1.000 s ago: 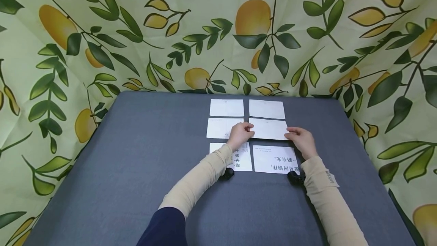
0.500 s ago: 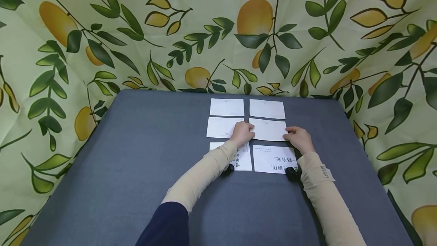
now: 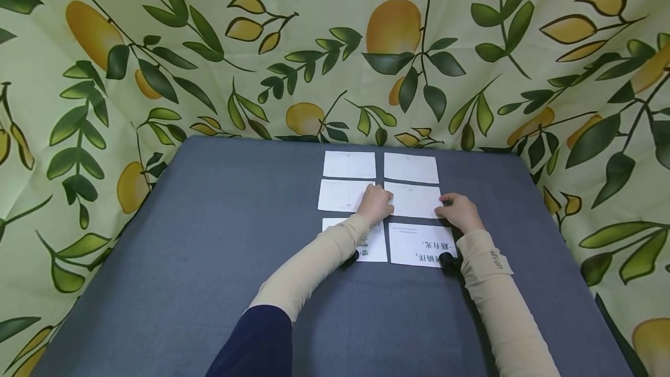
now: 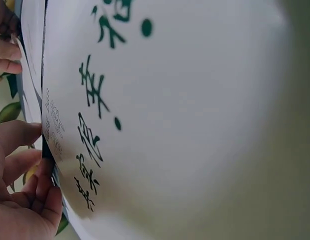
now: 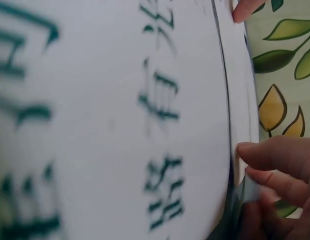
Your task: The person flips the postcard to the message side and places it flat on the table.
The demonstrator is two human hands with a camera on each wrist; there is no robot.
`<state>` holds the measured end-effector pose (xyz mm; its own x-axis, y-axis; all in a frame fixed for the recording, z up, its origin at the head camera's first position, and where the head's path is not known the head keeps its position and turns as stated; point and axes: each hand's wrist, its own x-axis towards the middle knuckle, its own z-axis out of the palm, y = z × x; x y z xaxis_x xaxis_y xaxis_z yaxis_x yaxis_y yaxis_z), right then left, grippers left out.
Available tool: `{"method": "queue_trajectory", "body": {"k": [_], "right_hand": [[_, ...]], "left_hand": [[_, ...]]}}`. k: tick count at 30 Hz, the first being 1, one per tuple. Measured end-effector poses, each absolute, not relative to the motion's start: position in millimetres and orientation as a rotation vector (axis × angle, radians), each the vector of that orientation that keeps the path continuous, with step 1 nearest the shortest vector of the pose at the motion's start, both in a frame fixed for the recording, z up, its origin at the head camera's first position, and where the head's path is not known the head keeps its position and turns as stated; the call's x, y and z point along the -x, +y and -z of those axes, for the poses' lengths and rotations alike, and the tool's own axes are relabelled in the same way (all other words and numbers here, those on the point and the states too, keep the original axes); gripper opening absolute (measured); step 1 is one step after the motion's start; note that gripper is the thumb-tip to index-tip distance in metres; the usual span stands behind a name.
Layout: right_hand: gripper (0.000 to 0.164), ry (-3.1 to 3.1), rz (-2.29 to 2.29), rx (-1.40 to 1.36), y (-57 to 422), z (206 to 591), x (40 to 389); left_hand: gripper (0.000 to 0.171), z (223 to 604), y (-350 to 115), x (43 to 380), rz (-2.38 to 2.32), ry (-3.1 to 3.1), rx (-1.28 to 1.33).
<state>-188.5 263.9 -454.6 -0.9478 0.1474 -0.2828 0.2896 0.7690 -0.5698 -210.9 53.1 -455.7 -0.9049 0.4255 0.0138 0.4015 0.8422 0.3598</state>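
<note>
A white postcard (image 3: pixel 416 199) lies at the right of the middle row, between my two hands. My left hand (image 3: pixel 375 205) pinches its left edge, reaching over the postcard (image 3: pixel 340 194) beside it. At the opposite edge, my right hand (image 3: pixel 460 213) grips the near right corner between thumb and fingers. The right wrist view shows that thumb (image 5: pixel 250 152) on top of the edge. Nearer me lie two postcards with dark green Chinese lettering: the right one (image 3: pixel 419 240) mostly in sight, the left one (image 3: pixel 374 246) partly under my left sleeve.
Two blank-looking postcards, left (image 3: pixel 349 164) and right (image 3: pixel 410 167), form the back row near the table's far edge. Grey cloth covers the table (image 3: pixel 235 220). A leaf-and-fruit patterned curtain (image 3: pixel 324 10) hangs behind. Black wrist devices (image 3: pixel 449 262) hang close over the front row.
The held postcard's near edge has come down towards me and now lies flatter on the table. My right hand has shifted slightly left and both hands keep their hold.
</note>
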Motion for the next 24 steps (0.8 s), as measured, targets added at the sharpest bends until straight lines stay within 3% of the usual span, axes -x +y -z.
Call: {"method": "queue_trajectory", "body": {"k": [6,15,24], "right_hand": [[0.047,2.736,0.944,-0.308,270.1,457.4,187.4],[0.048,2.770,0.982,-0.299,268.4,455.7,179.0],[0.052,2.833,1.041,-0.239,260.4,439.2,168.2]], "left_hand": [[0.018,456.7,52.2,211.1,-0.444,2.994,-0.671],[0.040,454.8,48.4,207.9,-0.660,2.903,-0.588],[0.038,434.3,23.1,196.0,-0.894,2.892,-0.550]]}}
